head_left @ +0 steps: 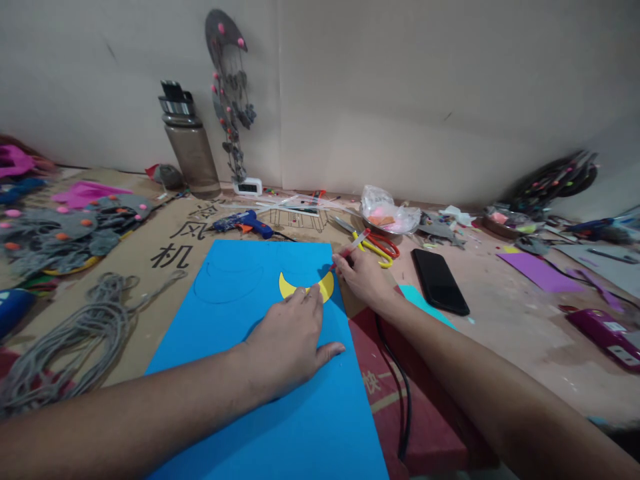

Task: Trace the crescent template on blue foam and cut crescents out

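My left hand point(295, 333) lies flat with its fingers on a yellow crescent moon cutout point(289, 287), its thumb spread to the right. The cutout rests on a large blue sheet point(240, 427) that covers the middle of the table. My right hand point(363, 277) pinches a pen point(357, 241) with a clear barrel and red ends. Its tip is at the cutout's right point, near the sheet's right edge. Left of the cutout, a drawn crescent outline point(227, 300) shows on the blue sheet. My left fingers hide part of the cutout's lower middle.
A blue glue gun point(250, 223) lies behind the sheet; scissors point(383, 247) and a black phone point(440, 281) lie to the right. Grey cord point(95, 333) is heaped at left. A bottle point(193, 147) stands at the wall near a hanging grey moon ornament point(227, 87).
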Demonstrator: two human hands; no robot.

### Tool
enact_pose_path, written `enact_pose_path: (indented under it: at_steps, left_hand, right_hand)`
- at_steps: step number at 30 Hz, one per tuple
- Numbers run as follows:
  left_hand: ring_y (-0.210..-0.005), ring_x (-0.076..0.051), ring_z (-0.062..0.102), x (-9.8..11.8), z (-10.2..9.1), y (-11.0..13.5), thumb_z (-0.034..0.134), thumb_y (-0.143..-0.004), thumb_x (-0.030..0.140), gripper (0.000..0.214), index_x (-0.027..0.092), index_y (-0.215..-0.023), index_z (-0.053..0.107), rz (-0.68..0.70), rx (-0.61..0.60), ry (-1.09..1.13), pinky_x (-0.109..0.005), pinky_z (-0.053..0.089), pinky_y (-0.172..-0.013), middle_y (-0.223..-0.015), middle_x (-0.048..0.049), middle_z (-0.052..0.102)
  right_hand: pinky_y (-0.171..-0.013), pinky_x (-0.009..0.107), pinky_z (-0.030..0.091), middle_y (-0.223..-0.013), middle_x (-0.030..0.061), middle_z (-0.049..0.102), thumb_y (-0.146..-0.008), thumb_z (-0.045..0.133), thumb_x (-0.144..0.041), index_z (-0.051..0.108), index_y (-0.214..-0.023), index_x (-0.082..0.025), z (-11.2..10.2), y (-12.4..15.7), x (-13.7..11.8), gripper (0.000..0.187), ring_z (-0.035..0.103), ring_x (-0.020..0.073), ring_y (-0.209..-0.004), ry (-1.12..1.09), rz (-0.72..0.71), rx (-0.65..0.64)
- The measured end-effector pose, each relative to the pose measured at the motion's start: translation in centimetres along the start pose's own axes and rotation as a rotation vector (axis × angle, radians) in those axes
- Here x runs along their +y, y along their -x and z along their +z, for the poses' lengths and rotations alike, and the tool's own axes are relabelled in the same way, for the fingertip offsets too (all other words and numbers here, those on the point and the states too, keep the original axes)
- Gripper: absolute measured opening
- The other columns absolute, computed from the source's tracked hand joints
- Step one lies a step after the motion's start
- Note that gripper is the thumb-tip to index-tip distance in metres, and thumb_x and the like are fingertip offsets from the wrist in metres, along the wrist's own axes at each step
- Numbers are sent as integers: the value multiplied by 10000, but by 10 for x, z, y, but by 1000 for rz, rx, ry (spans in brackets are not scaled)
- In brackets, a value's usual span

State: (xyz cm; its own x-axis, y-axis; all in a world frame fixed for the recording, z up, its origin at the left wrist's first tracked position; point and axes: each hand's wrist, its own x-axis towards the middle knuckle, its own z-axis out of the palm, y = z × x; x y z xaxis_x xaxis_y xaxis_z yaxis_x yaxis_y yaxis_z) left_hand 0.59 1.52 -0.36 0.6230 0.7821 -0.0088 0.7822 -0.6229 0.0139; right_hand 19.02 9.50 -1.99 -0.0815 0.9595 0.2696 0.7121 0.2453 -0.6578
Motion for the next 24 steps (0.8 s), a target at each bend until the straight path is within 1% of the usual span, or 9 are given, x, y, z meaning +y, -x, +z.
enact_pose_path:
  at_steps: [10,15,24]
  left_hand:
    - [-1284,-400,522,0,0,1,462,-942,618,797,5,-1451,494,0,1,14,-477,527,-941,-1485,-244,515]
    - [-1279,-395,527,0,-1,1,457,-948,606,771,17,-1443,505,3,-6,15,-472,523,-936,-1482,-244,516]
    - [-1278,-395,527,-1,1,0,446,-945,623,786,11,-1434,513,9,0,-4,-464,516,-942,-1487,-247,510]
  right_hand:
    - [-662,277,416,-714,25,672,-974,512,-291,596,-798,-189,1,0,4,220,610,170,-658,2,8,0]
    - [-670,283,417,-731,31,676,-974,514,-295,591,-796,-190,1,0,5,221,609,172,-665,12,-7,7]
    - [-673,288,420,-750,41,683,-978,510,-290,609,-827,-182,2,0,6,211,620,180,-689,18,-7,7]
